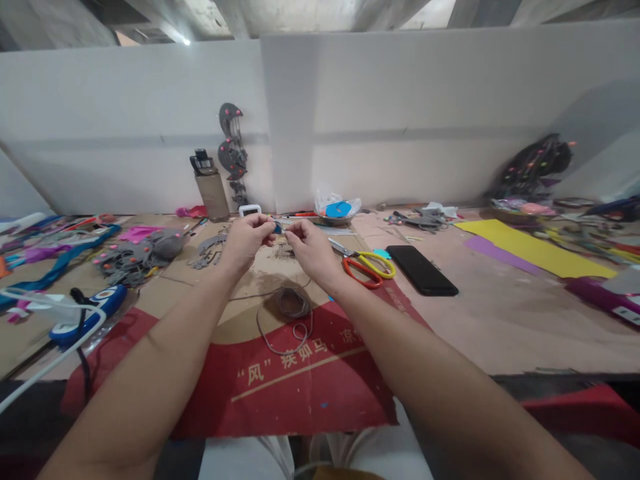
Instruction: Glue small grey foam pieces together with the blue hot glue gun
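Observation:
My left hand [250, 239] is closed in a pinch on a small blue piece [277, 228], which shows at the fingertips. Close beside it, my right hand [309, 248] pinches what looks like a thin cord; the fingers hide most of it. Below both hands lies a loose coil of grey cord [293, 303], partly on brown board and partly on a red printed sheet [300, 400]. Scissors [367, 267] with one red and one yellow handle loop rest just right of my right hand.
A black phone [421, 270] lies right of the scissors, with yellow sheet [535, 248] beyond. Grey pieces with pink dots [140, 257] are heaped left. A bottle [211, 190] and a bowl with blue pieces [339, 212] stand near the white wall. A white cable [95, 327] crosses at left.

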The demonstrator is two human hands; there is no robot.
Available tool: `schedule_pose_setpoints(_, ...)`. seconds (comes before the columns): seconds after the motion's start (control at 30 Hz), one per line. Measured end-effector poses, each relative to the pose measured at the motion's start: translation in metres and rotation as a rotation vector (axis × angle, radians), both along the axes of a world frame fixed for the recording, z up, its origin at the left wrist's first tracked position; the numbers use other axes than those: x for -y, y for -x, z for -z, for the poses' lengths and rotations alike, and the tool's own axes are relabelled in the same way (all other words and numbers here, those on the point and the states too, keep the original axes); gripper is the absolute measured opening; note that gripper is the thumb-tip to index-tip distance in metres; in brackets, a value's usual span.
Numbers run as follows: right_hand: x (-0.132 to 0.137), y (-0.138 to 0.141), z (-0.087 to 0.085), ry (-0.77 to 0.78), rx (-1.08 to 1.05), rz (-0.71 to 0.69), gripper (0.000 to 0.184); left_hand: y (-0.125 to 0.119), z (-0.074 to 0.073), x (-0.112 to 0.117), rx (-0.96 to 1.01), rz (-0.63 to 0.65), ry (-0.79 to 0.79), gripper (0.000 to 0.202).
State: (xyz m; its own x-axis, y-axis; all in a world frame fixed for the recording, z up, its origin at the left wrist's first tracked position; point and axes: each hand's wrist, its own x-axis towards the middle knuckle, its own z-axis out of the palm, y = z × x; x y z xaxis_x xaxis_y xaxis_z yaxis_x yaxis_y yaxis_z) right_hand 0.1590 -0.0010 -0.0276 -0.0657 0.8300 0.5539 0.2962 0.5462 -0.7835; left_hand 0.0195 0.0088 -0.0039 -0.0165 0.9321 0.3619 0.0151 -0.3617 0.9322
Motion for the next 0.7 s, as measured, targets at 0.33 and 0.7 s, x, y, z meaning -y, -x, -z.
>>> schedule_pose_setpoints(0.33, 0.001, 0.001, -0.003, 0.194, -0.067, -0.126, 0.021, 0.027, -0.006, -0.020, 0.350, -0.201, -0.004, 0.005)
schedule_pose_setpoints(0.7, 0.028, -0.014, -0.041, 0.435, -0.367, -0.541, 0.014, 0.094, -0.011, -0.042, 0.785, -0.513, 0.072, 0.019)
